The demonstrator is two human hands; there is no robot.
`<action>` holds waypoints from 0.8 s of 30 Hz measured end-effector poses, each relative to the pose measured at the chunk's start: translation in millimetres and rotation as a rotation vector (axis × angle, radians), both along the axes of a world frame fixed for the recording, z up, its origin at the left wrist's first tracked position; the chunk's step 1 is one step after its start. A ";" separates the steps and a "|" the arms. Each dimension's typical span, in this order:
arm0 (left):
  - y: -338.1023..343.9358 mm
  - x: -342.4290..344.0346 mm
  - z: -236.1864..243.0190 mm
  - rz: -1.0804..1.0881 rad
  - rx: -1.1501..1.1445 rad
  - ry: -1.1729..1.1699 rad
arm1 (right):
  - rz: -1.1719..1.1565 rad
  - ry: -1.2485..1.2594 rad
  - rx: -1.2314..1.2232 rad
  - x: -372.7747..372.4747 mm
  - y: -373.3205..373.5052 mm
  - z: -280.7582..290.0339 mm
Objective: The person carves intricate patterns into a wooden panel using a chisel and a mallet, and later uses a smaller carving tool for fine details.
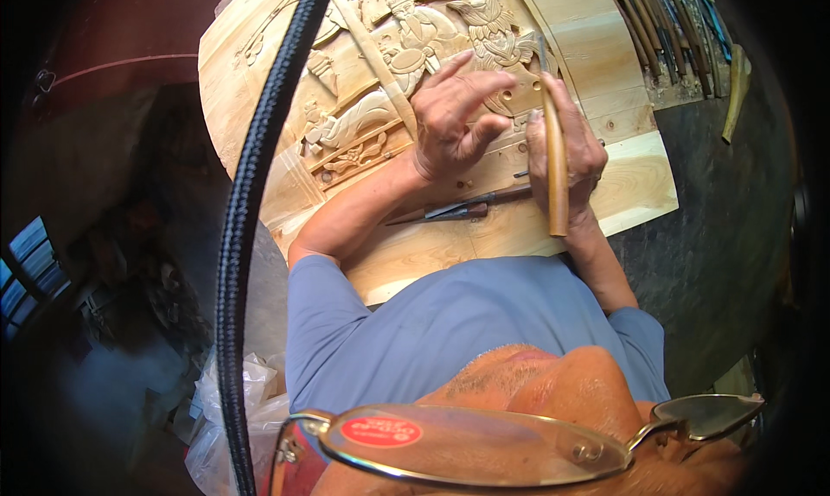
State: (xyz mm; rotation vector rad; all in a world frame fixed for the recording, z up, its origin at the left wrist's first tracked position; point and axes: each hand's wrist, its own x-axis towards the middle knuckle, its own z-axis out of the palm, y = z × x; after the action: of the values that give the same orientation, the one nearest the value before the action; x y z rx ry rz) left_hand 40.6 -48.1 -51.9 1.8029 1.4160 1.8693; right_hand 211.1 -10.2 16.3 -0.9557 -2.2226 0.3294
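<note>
A pale wooden panel (pixel 596 29), carved in relief with figures, leaves and framed borders, lies in front of me. My right hand (pixel 572 150) is wrapped round the wooden handle of a carving chisel (pixel 558 185), whose thin metal blade points away from me over the carving. Beside it, my left hand (pixel 454 120) hovers over or rests on the relief; I cannot tell which. Its fingers are spread and hold nothing. Below the hands, slim dark carving tools (pixel 467 211) lie across the plain near part of the panel.
Several long-handled carving tools (pixel 666 29) lie in a row at the far right. A yellowish wooden stick (pixel 737 94) sits near them on the dark tabletop (pixel 700 228). A black braided cable (pixel 246 211) crosses the view at left. Below it is a clear plastic bag (pixel 246 410).
</note>
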 end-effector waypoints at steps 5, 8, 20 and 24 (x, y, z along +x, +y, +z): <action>5.2 3.1 -7.4 0.007 -0.065 0.020 | 0.110 0.018 0.050 -6.3 0.0 -16.5; 3.8 3.7 -12.9 0.011 -0.029 0.006 | 0.128 -0.023 0.056 -7.1 -3.2 -22.4; 4.8 2.3 -18.0 0.049 -0.008 0.054 | 0.130 -0.066 0.101 -12.7 -3.8 -21.3; 5.9 2.2 -12.4 0.034 -0.013 0.034 | 0.088 -0.057 0.129 -15.8 -2.5 -24.4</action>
State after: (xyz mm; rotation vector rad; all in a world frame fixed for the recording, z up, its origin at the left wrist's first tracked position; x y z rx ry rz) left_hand 42.8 -42.2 -64.3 1.8242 1.4755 1.8497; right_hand 195.2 -12.7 -8.1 -0.8093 -2.3119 0.1984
